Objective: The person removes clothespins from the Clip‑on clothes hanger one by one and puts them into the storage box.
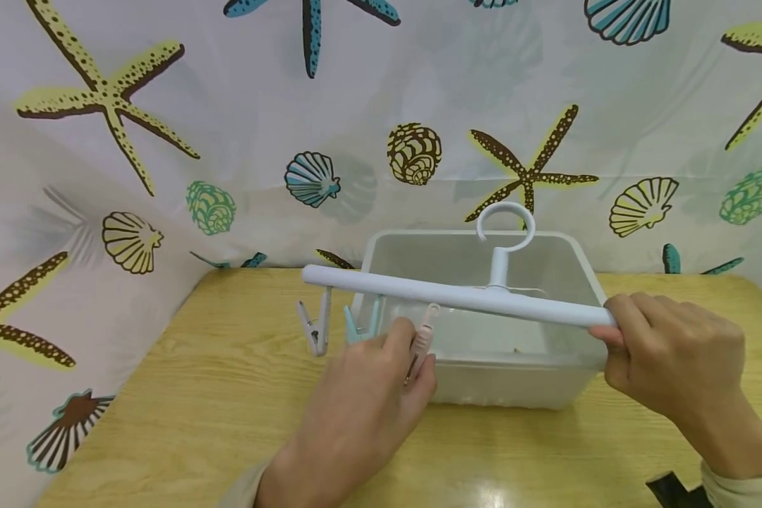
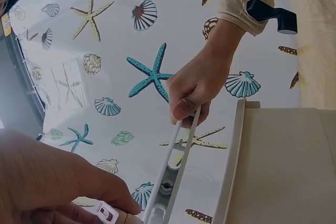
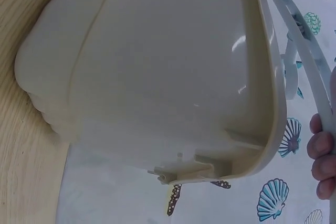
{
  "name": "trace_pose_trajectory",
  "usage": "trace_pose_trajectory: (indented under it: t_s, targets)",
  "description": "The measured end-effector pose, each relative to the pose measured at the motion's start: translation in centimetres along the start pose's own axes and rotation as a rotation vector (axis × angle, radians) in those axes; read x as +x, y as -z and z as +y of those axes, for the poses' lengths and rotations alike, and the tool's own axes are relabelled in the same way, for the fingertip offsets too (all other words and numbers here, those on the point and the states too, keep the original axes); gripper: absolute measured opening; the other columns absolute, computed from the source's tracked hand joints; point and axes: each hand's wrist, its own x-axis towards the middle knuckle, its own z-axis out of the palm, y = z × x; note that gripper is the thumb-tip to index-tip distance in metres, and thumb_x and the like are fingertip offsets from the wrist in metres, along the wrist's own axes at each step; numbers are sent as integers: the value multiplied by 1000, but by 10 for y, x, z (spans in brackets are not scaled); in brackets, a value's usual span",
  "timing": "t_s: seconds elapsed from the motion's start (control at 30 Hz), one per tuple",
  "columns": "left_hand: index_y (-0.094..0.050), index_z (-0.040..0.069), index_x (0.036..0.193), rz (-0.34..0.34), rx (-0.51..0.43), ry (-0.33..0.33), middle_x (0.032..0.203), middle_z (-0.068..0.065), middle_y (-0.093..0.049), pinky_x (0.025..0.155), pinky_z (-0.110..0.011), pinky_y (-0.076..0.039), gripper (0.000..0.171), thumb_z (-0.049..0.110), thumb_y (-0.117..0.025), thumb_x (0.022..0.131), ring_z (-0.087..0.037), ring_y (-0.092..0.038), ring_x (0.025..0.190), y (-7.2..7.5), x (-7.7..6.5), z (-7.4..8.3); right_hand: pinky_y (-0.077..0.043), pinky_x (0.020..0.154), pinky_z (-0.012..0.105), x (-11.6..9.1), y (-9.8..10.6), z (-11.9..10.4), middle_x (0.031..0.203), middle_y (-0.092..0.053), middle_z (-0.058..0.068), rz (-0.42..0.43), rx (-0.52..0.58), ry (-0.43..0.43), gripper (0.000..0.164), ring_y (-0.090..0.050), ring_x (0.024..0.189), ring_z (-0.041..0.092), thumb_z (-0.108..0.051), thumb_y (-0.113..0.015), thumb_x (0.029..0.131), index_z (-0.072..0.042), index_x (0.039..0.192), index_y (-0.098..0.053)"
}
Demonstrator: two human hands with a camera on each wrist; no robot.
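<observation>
A white hanger [image 1: 457,295] with a round hook [image 1: 506,206] is held level above the front of a white plastic bin. My right hand [image 1: 679,356] grips its right end, fingers curled round the bar. My left hand [image 1: 362,409] pinches a pale pink clothespin [image 1: 422,339] between thumb and forefinger, just under the bar's middle. Whether that pin touches the bar is hard to tell. To its left, a grey clothespin [image 1: 317,328] and a light blue clothespin [image 1: 362,321] hang from the bar. In the left wrist view the bar's hollow underside [image 2: 170,182] shows.
The bin [image 1: 514,381] stands on a wood-grain table [image 1: 228,353] behind the hands. A curtain [image 1: 260,106] printed with starfish and shells hangs at the back and left. A black strap piece [image 1: 676,490] sits near the right sleeve.
</observation>
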Motion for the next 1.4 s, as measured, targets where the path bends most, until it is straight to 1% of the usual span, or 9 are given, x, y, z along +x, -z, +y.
trace_pose_trajectory:
  t_s: [0.2,0.3,0.47,0.63,0.73,0.87,1.07,1.23,1.4]
  targets:
    - [-52,8,79,54,46,-23,55,5,-49,41,-24,-34,21,11,-73,83,-8,-43,44,7,1,-1,-11,35,28,-2,0,4,48,-38,4,-54,-3,19,48,-23,32,18,-33,-35,100,-3,64,-43]
    - [-54,8,81,75,58,-25,57,4,-52,41,-25,-35,21,13,-75,83,-8,-45,45,11,1,-1,-11,35,28,-4,0,6,49,-38,3,-46,7,14,48,-24,33,17,-34,-36,100,-4,64,-43]
    - [-57,7,83,63,73,-25,60,4,-54,42,-24,-35,21,17,-76,83,-8,-46,46,15,3,-1,-14,34,28,-8,-2,7,50,-42,5,-65,19,14,47,-28,32,20,-34,-36,100,-4,65,-45]
    - [-60,7,83,91,83,-64,58,4,-54,43,-23,-35,21,19,-77,83,-9,-44,45,21,8,-8,-15,34,29,-14,-4,8,53,-49,6,-80,38,16,45,-32,33,21,-34,-36,100,-5,66,-47]
    - [-63,6,85,107,98,-57,60,2,-56,44,-25,-38,19,20,-76,84,-10,-47,46,27,12,-16,-15,34,28,-17,-5,8,54,-49,5,-82,54,12,45,-32,34,19,-34,-35,100,-6,67,-48]
    - [-66,6,91,98,106,-26,65,0,-62,46,-27,-41,17,20,-75,85,-10,-52,50,36,15,-25,-16,33,29,-21,-6,9,54,-51,5,-80,61,-1,47,-32,34,19,-36,-35,101,-6,66,-49]
    - [-66,5,91,107,110,-45,64,0,-61,47,-27,-40,17,19,-75,85,-10,-49,50,46,20,-36,-17,33,28,-26,-2,12,52,-51,4,-93,62,-12,47,-34,32,19,-36,-35,100,-7,66,-50]
    - [-68,7,95,54,105,1,69,0,-65,51,-29,-44,17,21,-72,88,-11,-58,57,53,23,-42,-16,32,28,-26,-1,12,53,-51,3,-86,67,2,45,-32,32,18,-35,-35,99,-8,65,-49]
    - [-67,8,92,23,120,48,67,0,-63,50,-31,-42,15,22,-72,89,-11,-53,55,58,24,-48,-16,31,29,-25,-2,9,53,-49,2,-48,87,18,46,-33,32,19,-35,-35,100,-8,65,-48]
